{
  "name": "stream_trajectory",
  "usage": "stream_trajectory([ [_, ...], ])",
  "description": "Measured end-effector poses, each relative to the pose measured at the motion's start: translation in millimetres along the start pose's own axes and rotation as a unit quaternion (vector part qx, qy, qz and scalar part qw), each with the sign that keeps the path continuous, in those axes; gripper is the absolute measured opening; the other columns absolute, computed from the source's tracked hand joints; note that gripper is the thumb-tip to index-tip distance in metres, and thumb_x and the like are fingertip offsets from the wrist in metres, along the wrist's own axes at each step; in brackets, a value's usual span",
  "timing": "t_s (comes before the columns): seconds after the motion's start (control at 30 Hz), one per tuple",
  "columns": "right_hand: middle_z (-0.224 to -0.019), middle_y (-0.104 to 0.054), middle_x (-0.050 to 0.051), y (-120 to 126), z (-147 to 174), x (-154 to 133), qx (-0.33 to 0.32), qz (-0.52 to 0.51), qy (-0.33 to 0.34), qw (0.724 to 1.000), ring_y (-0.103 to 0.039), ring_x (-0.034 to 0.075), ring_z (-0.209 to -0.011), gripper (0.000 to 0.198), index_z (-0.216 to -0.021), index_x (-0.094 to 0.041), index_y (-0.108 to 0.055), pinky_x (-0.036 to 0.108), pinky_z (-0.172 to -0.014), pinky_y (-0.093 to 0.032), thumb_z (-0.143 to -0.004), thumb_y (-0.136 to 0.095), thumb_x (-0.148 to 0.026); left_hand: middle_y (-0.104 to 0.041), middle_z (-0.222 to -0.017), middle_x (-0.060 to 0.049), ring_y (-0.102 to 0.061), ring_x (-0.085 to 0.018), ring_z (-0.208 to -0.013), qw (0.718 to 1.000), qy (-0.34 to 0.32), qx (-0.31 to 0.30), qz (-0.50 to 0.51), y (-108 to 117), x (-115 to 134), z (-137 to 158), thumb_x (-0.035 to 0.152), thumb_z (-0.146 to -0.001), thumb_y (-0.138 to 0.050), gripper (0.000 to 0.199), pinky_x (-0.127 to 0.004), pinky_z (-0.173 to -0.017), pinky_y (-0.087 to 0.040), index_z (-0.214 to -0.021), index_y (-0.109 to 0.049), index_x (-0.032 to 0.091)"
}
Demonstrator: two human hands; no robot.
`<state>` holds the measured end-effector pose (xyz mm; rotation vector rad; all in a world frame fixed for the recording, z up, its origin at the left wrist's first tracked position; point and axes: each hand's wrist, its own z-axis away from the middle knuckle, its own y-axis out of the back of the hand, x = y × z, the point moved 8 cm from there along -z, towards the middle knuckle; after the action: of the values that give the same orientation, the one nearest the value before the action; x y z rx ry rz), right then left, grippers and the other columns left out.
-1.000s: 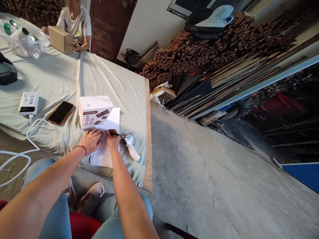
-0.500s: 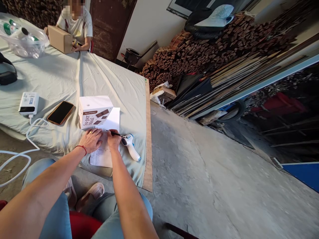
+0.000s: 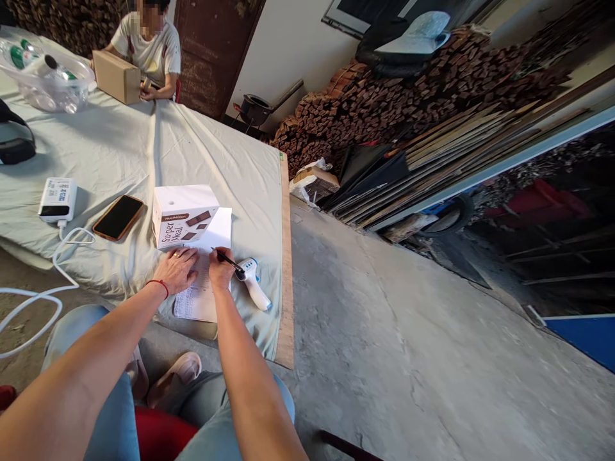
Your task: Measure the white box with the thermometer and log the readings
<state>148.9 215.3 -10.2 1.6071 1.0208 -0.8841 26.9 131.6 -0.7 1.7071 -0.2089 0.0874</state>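
My right hand point(image 3: 220, 269) is closed around a black pen point(image 3: 229, 260) over an open notebook point(image 3: 199, 304) covered in handwriting on its near page. Fingers spread, my left hand point(image 3: 177, 269) lies flat across the notebook's left edge and the cloth. Just beyond it stands a white box point(image 3: 185, 214) printed "Super Meal", resting partly over the notebook's far page. A white and blue infrared thermometer point(image 3: 254, 286) lies right of my right hand, close to the pen's rear end.
Left of the box are a phone point(image 3: 118, 217) and a white device point(image 3: 58, 200) with a cable point(image 3: 67, 275). Across the cloth-covered table point(image 3: 202, 153) a person point(image 3: 161, 54) sits behind a cardboard box point(image 3: 116, 76). A plastic basin point(image 3: 84, 80) holds bottles. The table's wooden edge point(image 3: 287, 269) runs along the right.
The pen has tilted in my right hand, its rear end swinging down toward the thermometer. My left hand stays in place on the notebook.
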Motion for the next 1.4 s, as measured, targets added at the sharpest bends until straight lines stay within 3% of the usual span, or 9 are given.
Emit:
stream_trajectory([
  [0.17, -0.102, -0.066, 0.009, 23.1, -1.1, -28.4, -0.02, 0.111, 0.084, 0.99, -0.058, 0.016, -0.09, 0.026, -0.102, -0.011, -0.066, 0.029, -0.089, -0.044, -0.087, -0.046, -0.02, -0.046, -0.148, -0.004, -0.037, -0.023, -0.139, 1.0, 0.005, -0.012, 0.003, 1.0, -1.3, 0.7, 0.032, -0.09, -0.05, 0.047, -0.044, -0.117, -0.025, -0.134, -0.055, 0.015],
  [0.3, -0.113, -0.062, 0.011, 31.0, 12.3, -32.6, -0.126, 0.315, 0.1, 0.935, -0.055, 0.022, -0.109, 0.034, -0.118, -0.016, -0.066, 0.035, -0.097, -0.038, -0.09, -0.046, -0.016, -0.048, -0.145, -0.008, -0.041, -0.027, -0.134, 1.0, 0.025, 0.007, 0.013, 4.3, -7.1, 0.3, 0.03, -0.088, -0.053, 0.045, -0.043, -0.113, -0.031, -0.129, -0.058, 0.013],
  [0.47, -0.116, -0.06, 0.014, 30.5, 33.9, -16.5, -0.189, 0.406, 0.053, 0.893, -0.052, 0.025, -0.113, 0.032, -0.113, -0.015, -0.068, 0.037, -0.098, -0.035, -0.09, -0.047, -0.018, -0.06, -0.119, -0.011, -0.052, -0.027, -0.111, 0.996, 0.079, 0.037, 0.027, 7.8, -20.2, -0.5, 0.016, -0.085, -0.049, 0.025, -0.04, -0.097, -0.041, -0.104, -0.065, 0.012],
  [0.63, -0.129, -0.053, 0.011, 52.9, 29.7, -15.9, -0.125, 0.399, 0.037, 0.908, -0.048, 0.025, -0.119, 0.039, -0.125, -0.021, -0.062, 0.038, -0.1, -0.033, -0.087, -0.052, -0.022, -0.061, -0.108, -0.013, -0.052, -0.031, -0.104, 0.985, 0.15, 0.079, 0.027, 17.6, -32.4, 4.4, 0.015, -0.086, -0.045, 0.02, -0.045, -0.09, -0.04, -0.096, -0.063, 0.013],
  [0.73, -0.139, -0.044, 0.014, 85.4, 19.0, -2.6, -0.067, 0.416, -0.051, 0.905, -0.042, 0.031, -0.126, 0.055, -0.134, -0.02, -0.054, 0.041, -0.103, -0.032, -0.081, -0.064, -0.03, -0.06, -0.101, -0.014, -0.053, -0.03, -0.103, 0.98, 0.167, 0.099, 0.034, 20.0, -36.3, 7.1, 0.012, -0.083, -0.047, 0.016, -0.044, -0.089, -0.041, -0.091, -0.06, 0.014],
  [0.83, -0.134, -0.047, 0.019, 96.1, 14.3, 20.4, -0.133, 0.412, -0.126, 0.893, -0.046, 0.032, -0.124, 0.058, -0.135, -0.013, -0.052, 0.04, -0.1, -0.037, -0.084, -0.062, -0.04, -0.058, -0.098, -0.013, -0.053, -0.029, -0.101, 0.962, 0.21, 0.165, 0.065, 23.9, -47.2, 14.3, 0.011, -0.078, -0.049, 0.013, -0.043, -0.09, -0.041, -0.089, -0.053, 0.016],
  [1.07, -0.103, -0.063, 0.011, 80.7, 7.4, 23.2, -0.195, 0.261, -0.068, 0.943, -0.056, 0.019, -0.092, 0.042, -0.106, -0.013, -0.067, 0.028, -0.083, -0.042, -0.071, -0.062, -0.035, -0.043, -0.128, -0.025, -0.039, -0.032, -0.125, 0.84, 0.311, 0.381, 0.227, 39.1, -92.7, 42.3, 0.031, -0.07, -0.064, 0.062, -0.045, -0.11, -0.034, -0.119, -0.037, 0.006],
  [1.2, -0.091, -0.065, 0.007, 61.8, 10.3, -3.7, -0.22, 0.095, -0.027, 0.97, -0.052, 0.015, -0.082, 0.047, -0.1, -0.012, -0.068, 0.025, -0.076, -0.041, -0.062, -0.06, -0.039, -0.025, -0.152, -0.027, -0.024, -0.034, -0.144, 0.877, 0.284, 0.279, 0.269, 40.9, -116.1, 21.5, 0.035, -0.064, -0.069, 0.094, -0.047, -0.121, -0.018, -0.14, -0.024, 0.003],
  [1.4, -0.074, -0.057, 0.005, 22.5, 20.0, -39.7, -0.22, -0.226, -0.08, 0.946, -0.047, 0.01, -0.065, 0.048, -0.086, -0.011, -0.062, 0.022, -0.06, -0.036, -0.063, -0.058, -0.053, -0.056, -0.13, -0.018, -0.047, -0.034, -0.127, 0.934, 0.239, 0.166, 0.206, 38.0, -127.8, 6.9, 0.055, -0.08, -0.05, 0.07, -0.05, -0.114, -0.025, -0.132, -0.044, 0.009],
])
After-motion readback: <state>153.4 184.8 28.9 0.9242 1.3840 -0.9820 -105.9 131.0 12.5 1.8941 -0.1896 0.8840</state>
